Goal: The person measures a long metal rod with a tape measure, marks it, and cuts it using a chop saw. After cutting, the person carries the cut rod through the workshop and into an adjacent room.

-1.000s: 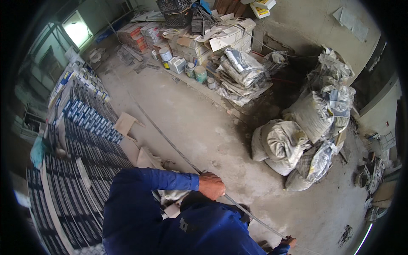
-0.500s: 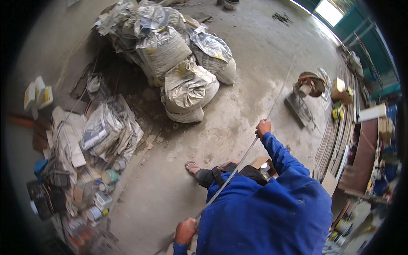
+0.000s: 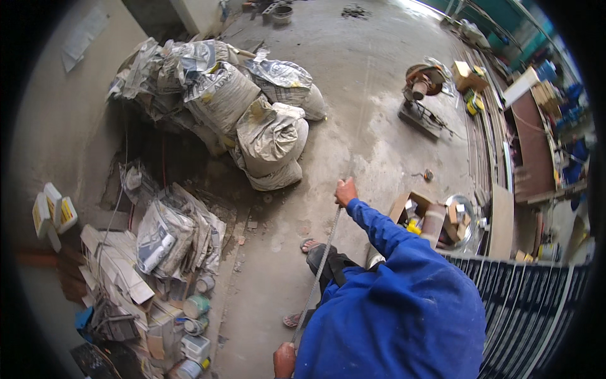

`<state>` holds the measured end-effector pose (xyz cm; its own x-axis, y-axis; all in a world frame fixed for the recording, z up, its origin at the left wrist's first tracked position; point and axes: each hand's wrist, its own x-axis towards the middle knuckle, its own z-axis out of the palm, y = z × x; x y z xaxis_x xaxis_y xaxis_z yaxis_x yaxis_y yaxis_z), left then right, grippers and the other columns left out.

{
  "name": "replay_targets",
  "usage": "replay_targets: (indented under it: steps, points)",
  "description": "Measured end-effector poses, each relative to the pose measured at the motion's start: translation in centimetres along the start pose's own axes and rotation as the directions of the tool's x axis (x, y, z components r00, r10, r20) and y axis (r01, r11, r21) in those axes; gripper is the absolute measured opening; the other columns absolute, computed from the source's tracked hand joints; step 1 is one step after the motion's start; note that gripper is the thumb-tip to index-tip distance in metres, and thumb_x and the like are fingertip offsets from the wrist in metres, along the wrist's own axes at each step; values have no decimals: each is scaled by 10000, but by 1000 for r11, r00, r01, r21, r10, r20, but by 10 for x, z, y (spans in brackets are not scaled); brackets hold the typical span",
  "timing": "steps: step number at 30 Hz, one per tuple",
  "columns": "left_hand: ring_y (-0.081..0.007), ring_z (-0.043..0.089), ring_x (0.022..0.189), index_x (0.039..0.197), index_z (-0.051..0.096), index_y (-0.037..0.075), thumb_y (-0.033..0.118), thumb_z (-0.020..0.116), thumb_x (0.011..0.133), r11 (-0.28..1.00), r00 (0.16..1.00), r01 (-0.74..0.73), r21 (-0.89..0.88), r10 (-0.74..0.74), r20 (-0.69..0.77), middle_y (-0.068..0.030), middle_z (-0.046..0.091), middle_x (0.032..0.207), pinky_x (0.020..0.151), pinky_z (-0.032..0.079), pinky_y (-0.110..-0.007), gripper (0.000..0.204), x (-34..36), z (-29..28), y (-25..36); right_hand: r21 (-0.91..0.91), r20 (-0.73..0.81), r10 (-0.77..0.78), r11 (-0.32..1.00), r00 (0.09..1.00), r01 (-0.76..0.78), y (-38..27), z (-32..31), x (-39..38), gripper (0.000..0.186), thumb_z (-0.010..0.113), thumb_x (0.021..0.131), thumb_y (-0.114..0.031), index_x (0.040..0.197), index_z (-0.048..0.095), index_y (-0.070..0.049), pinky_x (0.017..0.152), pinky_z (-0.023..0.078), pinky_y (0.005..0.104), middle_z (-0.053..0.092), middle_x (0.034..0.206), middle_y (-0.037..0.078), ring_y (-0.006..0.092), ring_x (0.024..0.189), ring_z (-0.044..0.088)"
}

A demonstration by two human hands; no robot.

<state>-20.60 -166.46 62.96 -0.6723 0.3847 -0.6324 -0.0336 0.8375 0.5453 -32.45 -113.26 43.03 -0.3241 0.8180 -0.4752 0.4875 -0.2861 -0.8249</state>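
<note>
A long, thin ribbed steel rod point(image 3: 323, 260) runs slantwise past my body on the left side. My right hand point(image 3: 345, 192), reaching forward in a blue sleeve, is closed round it higher up. Near the lower edge my left hand point(image 3: 284, 360) is closed on the rod's lower part; its fingers are partly cut off by the picture edge. Beyond the right hand the rod is too faint to follow. My sandalled feet point(image 3: 310, 244) stand on the concrete floor beside the rod.
Filled sacks point(image 3: 271, 139) are heaped ahead to the left. Folded sacks point(image 3: 167, 237), boards and cans litter the left wall. A cut-off saw point(image 3: 424, 85) stands ahead right. An open carton point(image 3: 401, 207), long strips point(image 3: 483, 136) and a dark slatted panel point(image 3: 524, 309) lie at the right.
My view has swung and I have moved, bringing the carton and slatted panel into sight. Both hands keep hold of the rod, which now stands steeper in the picture.
</note>
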Motion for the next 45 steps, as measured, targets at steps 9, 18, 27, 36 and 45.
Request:
replay_targets:
  steps: [9, 18, 27, 36, 45]
  points:
    - [-298, 585, 637, 759, 582, -7, 240, 473, 916, 983, 981, -184, -9, 183, -63, -187, 562, 657, 611, 453, -423, 312, -76, -53, -199, -30, -21, 9, 999, 1000, -10, 64, 79, -178, 348, 465, 950, -256, 1106, 366, 39, 700, 487, 489, 610, 848, 279, 416, 778, 637]
    - [-257, 618, 698, 778, 608, 34, 295, 551, 884, 984, 997, -66, 165, 59, 45, -157, 625, 729, 624, 453, -418, 288, -153, -82, -353, -184, -147, -48, 983, 988, 20, 111, 97, -335, 380, 475, 940, -278, 1123, 398, 46, 812, 469, 512, 616, 920, 302, 449, 909, 620]
    - [-322, 624, 723, 782, 612, 36, 297, 539, 877, 995, 997, -44, 92, 38, 62, -205, 612, 727, 643, 459, -444, 288, -231, -74, -506, -140, -106, 50, 988, 993, -65, 196, 100, -484, 373, 455, 947, -261, 1141, 363, 45, 851, 468, 520, 599, 995, 363, 490, 962, 601]
    - [-328, 624, 726, 783, 613, 35, 293, 532, 881, 994, 997, -23, 105, 15, 77, -208, 613, 730, 648, 461, -447, 288, -336, -72, -616, -177, -83, 91, 979, 992, -105, 293, 105, -636, 388, 456, 948, -284, 1145, 348, 33, 861, 468, 532, 595, 1014, 370, 490, 976, 603]
    - [-335, 625, 729, 783, 614, 34, 289, 525, 884, 995, 997, -30, 90, 23, 69, -211, 615, 733, 653, 463, -450, 289, -422, -88, -761, -168, -110, 130, 975, 985, -148, 380, 135, -779, 412, 451, 950, -281, 1188, 358, 42, 898, 458, 529, 594, 1045, 366, 480, 1017, 596]
